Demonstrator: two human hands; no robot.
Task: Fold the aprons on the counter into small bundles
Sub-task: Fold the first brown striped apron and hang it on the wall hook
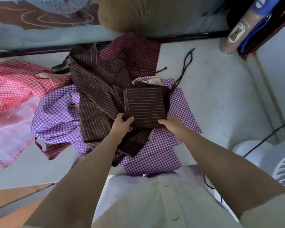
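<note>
Near edge of brown bundle [145, 104] pinched by left hand [123, 125] and right hand [171, 125], thumbs on top, fingers curled beneath. Bundle folded small, over purple checked apron [155, 153] on counter [220, 96]. Left of bundle: loose brown striped apron [95, 89]. Behind bundle: trailing black tie [186, 63], then maroon apron [135, 51]. Risk: folds springing open if tie snags or one corner slips.

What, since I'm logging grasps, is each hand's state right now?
Left hand: closed, pinching the folded brown striped apron at its near left corner.
Right hand: closed, pinching its near right corner.
</note>
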